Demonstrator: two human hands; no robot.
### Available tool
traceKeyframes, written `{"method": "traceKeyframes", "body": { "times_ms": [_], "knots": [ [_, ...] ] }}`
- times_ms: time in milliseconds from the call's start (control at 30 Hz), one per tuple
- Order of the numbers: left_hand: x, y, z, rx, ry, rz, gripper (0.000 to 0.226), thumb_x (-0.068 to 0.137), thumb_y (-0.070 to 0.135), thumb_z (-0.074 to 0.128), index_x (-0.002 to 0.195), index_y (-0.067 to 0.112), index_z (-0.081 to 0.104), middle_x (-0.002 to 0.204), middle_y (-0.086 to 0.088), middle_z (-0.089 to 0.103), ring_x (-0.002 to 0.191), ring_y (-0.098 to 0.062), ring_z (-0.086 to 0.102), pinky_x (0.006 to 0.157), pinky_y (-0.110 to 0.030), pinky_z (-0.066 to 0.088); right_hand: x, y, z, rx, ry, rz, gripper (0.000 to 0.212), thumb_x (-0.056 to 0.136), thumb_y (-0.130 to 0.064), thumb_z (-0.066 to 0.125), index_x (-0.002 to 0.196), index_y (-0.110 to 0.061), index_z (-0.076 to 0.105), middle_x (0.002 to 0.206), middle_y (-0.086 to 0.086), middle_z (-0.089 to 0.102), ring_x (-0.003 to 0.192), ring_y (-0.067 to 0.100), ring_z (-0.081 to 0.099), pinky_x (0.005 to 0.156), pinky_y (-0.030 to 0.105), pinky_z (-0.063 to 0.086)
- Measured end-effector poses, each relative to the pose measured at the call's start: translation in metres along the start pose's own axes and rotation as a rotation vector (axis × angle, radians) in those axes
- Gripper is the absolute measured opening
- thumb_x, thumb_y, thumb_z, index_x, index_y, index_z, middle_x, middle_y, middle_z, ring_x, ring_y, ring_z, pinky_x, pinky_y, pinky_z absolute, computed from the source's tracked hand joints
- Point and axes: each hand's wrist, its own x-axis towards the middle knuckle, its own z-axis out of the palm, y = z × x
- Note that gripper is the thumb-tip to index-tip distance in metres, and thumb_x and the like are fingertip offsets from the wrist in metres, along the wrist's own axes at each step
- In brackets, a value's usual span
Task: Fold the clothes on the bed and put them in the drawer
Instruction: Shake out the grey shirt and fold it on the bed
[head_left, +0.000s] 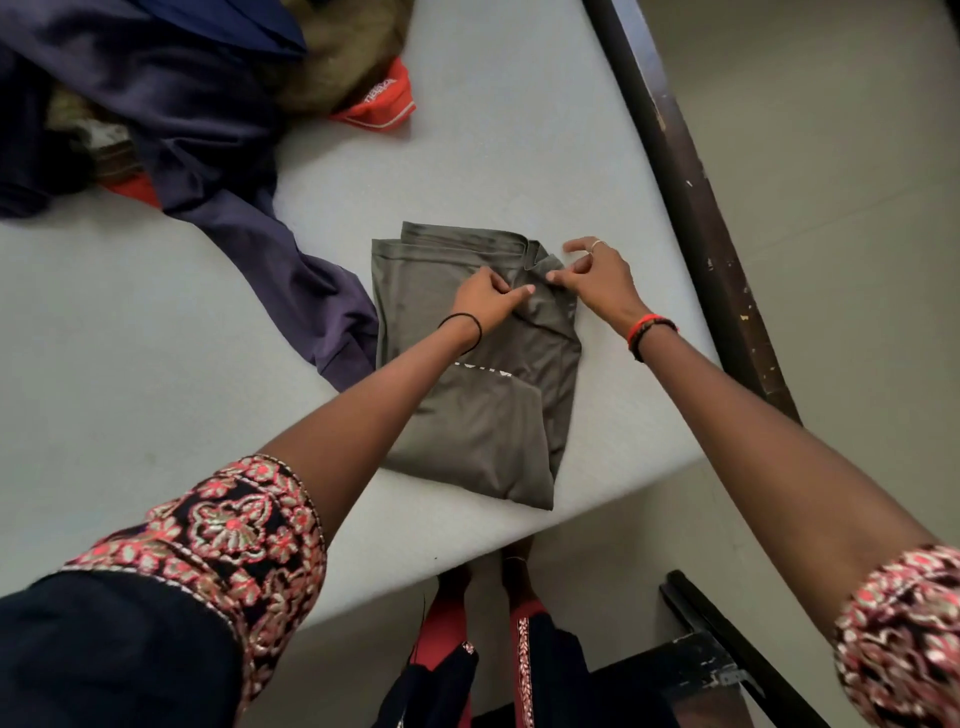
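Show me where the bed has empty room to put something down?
Widest bare patch: the mattress left of the olive T-shirt, below the purple sleeve, down to the near edge. Another lies between the orange cloth, the T-shirt and the dark bed rail. The clothes pile crowds the far left corner.

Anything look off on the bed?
Nothing damaged. The purple garment sprawls unfolded from the top-left pile, one end against the grey shirt, which is rumpled where the left hand and right hand pinch it.

The folded shirt (483, 415) lies on the bed (156, 338) before me, mid-frame. The clothes pile (156, 104) sits behind it, in the upper left.
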Motion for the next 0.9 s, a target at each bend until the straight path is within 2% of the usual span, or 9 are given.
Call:
{"method": "traceKeyframes", "body": {
  "times_ms": [100, 167, 267, 367, 500, 600, 667, 767, 900],
  "knots": [
    [0.006, 0.009, 0.002, 0.192, -0.016, 0.04, 0.028, 0.082, 0.035, 0.069, 0.068, 0.019, 0.05, 0.084, -0.005, 0.06, 0.085, -0.022, 0.058, 0.068, -0.028, 0.038, 0.01, 0.002, -0.008, -0.044, -0.058, -0.001, 0.017, 0.075, -0.012, 0.076, 0.082, -0.018, 0.061, 0.075, 0.0, 0.061, 0.076, 0.012, 0.057, 0.075, 0.028, 0.048],
    [0.007, 0.02, 0.001, 0.215, -0.054, -0.01, 0.027, 0.084, 0.029, 0.064, 0.066, 0.016, 0.049, 0.077, -0.006, 0.058, 0.081, -0.025, 0.057, 0.063, -0.03, 0.041, 0.014, 0.005, -0.015, -0.007, -0.065, 0.018, 0.021, 0.076, -0.01, 0.075, 0.073, -0.021, 0.057, 0.075, 0.0, 0.061, 0.073, 0.012, 0.057, 0.069, 0.025, 0.047],
    [0.007, 0.046, -0.001, -0.228, -0.185, -0.175, 0.026, 0.092, 0.019, 0.054, 0.067, 0.014, 0.048, 0.073, -0.008, 0.055, 0.067, -0.023, 0.061, 0.045, -0.023, 0.047, 0.017, 0.007, -0.023, 0.158, -0.052, 0.082, 0.025, 0.08, -0.007, 0.072, 0.072, -0.019, 0.052, 0.073, 0.0, 0.058, 0.067, 0.012, 0.056, 0.064, 0.026, 0.049],
    [0.001, 0.078, -0.007, -0.731, -0.322, -0.252, 0.015, 0.099, 0.018, 0.045, 0.086, 0.011, 0.05, 0.082, -0.009, 0.062, 0.065, -0.014, 0.066, 0.056, -0.022, 0.055, 0.016, 0.008, -0.028, 0.292, -0.025, 0.165, 0.023, 0.085, -0.002, 0.063, 0.074, -0.016, 0.048, 0.073, 0.006, 0.057, 0.06, 0.013, 0.055, 0.057, 0.024, 0.05],
    [0.003, 0.098, -0.017, -0.859, -0.318, -0.175, 0.017, 0.101, 0.024, 0.04, 0.1, 0.009, 0.049, 0.091, -0.009, 0.065, 0.08, -0.016, 0.066, 0.07, -0.026, 0.055, 0.009, 0.017, -0.035, 0.431, 0.141, 0.247, 0.016, 0.088, -0.002, 0.05, 0.078, -0.015, 0.05, 0.075, 0.007, 0.06, 0.058, 0.014, 0.058, 0.057, 0.024, 0.051],
    [0.003, 0.083, -0.025, -0.76, -0.159, -0.105, 0.017, 0.1, 0.021, 0.042, 0.106, 0.007, 0.05, 0.089, -0.006, 0.066, 0.076, -0.013, 0.067, 0.068, -0.025, 0.052, -0.011, 0.025, -0.036, 0.354, 0.409, 0.249, 0.01, 0.093, -0.011, 0.044, 0.085, -0.014, 0.049, 0.083, 0.007, 0.06, 0.067, 0.014, 0.058, 0.062, 0.027, 0.053],
    [-0.006, 0.057, -0.032, -0.609, 0.039, 0.072, 0.014, 0.099, 0.016, 0.044, 0.102, 0.007, 0.053, 0.087, -0.006, 0.066, 0.072, -0.009, 0.066, 0.068, -0.026, 0.052, -0.04, 0.027, -0.028, 0.194, 0.475, 0.093, 0.008, 0.093, -0.01, 0.044, 0.09, -0.012, 0.05, 0.085, 0.006, 0.059, 0.077, 0.018, 0.057, 0.073, 0.032, 0.05],
    [-0.041, 0.0, -0.055, -0.091, 0.231, 0.519, 0.018, 0.098, 0.018, 0.046, 0.103, 0.006, 0.059, 0.101, -0.008, 0.064, 0.094, -0.015, 0.061, 0.087, -0.034, 0.05, -0.101, 0.031, 0.006, -0.103, 0.366, -0.319, 0.018, 0.09, -0.009, 0.049, 0.105, -0.004, 0.059, 0.104, 0.013, 0.061, 0.099, 0.025, 0.055, 0.09, 0.039, 0.045],
    [-0.101, -0.082, -0.077, 0.526, 0.033, 0.867, 0.05, 0.093, 0.04, 0.052, 0.13, 0.008, 0.05, 0.143, -0.008, 0.045, 0.135, -0.02, 0.038, 0.114, -0.037, 0.027, -0.179, 0.046, 0.061, -0.629, 0.021, -0.716, 0.071, 0.087, -0.038, 0.056, 0.143, -0.001, 0.034, 0.15, 0.016, 0.034, 0.142, 0.027, 0.027, 0.116, 0.044, 0.021]
  ]
}}
